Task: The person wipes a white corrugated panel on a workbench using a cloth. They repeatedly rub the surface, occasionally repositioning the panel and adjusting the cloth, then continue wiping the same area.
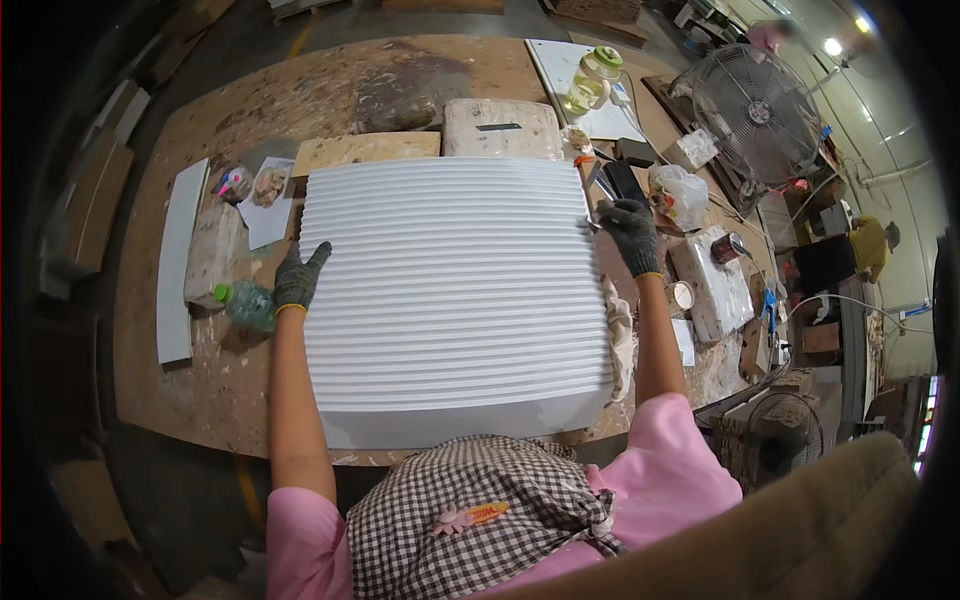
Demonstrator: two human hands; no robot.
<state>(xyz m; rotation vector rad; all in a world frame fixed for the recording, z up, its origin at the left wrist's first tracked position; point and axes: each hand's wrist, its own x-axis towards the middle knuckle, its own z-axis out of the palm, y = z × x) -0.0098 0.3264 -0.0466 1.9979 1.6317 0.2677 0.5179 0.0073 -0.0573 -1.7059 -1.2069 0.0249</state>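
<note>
A large white ribbed panel lies flat on the worn wooden workbench, filling its middle. My left hand, in a dark glove, rests against the panel's left edge with fingers spread. At the panel's right edge, near the far corner, my gloved right hand grips the rim. Both forearms come in from below, with pink sleeves and a checked cloth at my chest.
A plastic bottle lies by my left hand. A white strip and blocks sit at the left. Behind the panel are a board, a slab and a jar. A fan and white block stand right.
</note>
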